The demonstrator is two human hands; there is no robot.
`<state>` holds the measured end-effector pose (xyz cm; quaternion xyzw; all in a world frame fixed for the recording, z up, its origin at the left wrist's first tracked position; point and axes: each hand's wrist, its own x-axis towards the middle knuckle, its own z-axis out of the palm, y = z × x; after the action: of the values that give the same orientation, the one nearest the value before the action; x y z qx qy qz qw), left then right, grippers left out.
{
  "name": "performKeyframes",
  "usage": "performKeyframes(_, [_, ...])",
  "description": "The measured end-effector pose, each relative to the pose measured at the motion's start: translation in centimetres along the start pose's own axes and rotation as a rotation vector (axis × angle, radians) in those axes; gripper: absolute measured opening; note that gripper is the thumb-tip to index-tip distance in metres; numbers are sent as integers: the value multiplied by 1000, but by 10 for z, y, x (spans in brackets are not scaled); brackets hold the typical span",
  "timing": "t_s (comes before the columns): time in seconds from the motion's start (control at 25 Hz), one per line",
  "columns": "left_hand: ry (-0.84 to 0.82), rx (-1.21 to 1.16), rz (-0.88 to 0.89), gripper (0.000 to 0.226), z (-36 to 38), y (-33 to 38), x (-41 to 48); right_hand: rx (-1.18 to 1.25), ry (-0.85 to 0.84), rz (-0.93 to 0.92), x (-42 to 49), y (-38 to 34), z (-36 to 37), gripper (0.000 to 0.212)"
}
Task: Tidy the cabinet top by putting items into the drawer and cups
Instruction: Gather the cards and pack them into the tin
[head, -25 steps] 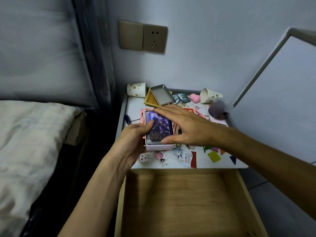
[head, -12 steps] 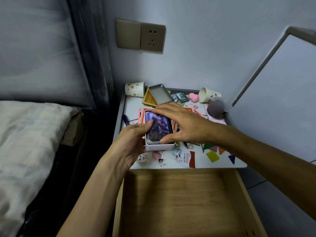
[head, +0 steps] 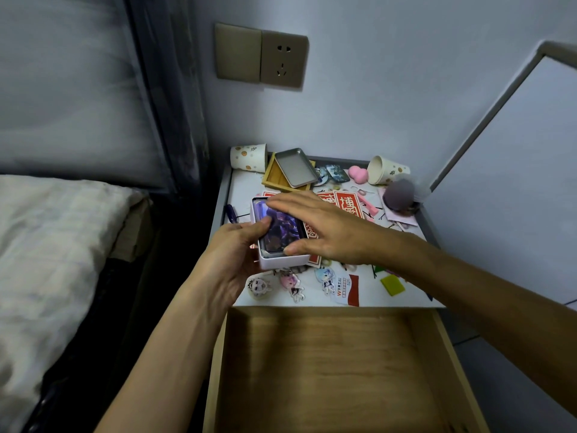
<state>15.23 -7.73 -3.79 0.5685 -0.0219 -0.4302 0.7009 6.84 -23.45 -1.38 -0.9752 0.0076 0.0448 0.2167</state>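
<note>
Head view: right hand (head: 327,229) flat over box (head: 284,263)

The cabinet top (head: 243,190) is recorded as white, the drawer (head: 327,370) as pale wood grain. The back-left cup (head: 249,157) and back-right cup (head: 388,170) are noted as cream with small spots. The box (head: 281,262) is lilac-white, its picture (head: 281,229) dark purple. The cards (head: 348,203) are printed red with white characters. A sponge (head: 358,174) is pink and a tile (head: 392,285) is yellow.
</note>
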Motion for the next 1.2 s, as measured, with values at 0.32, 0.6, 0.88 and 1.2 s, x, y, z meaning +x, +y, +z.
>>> performKeyframes(0.32, [132,17,77,30,-11,-1,12,142,-70,-22,26,-5,-2,66])
performKeyframes(0.6, [225,-123,138,24,-18,4,16,-123,402,572,134,85,-5,63])
performKeyframes(0.88, [217,-187,108,29,-28,10,26,-215,373,802,175,125,21,85])
performKeyframes(1.2, [171,-150,114,25,-14,4,23,-73,495,568,109,71,-12,55])
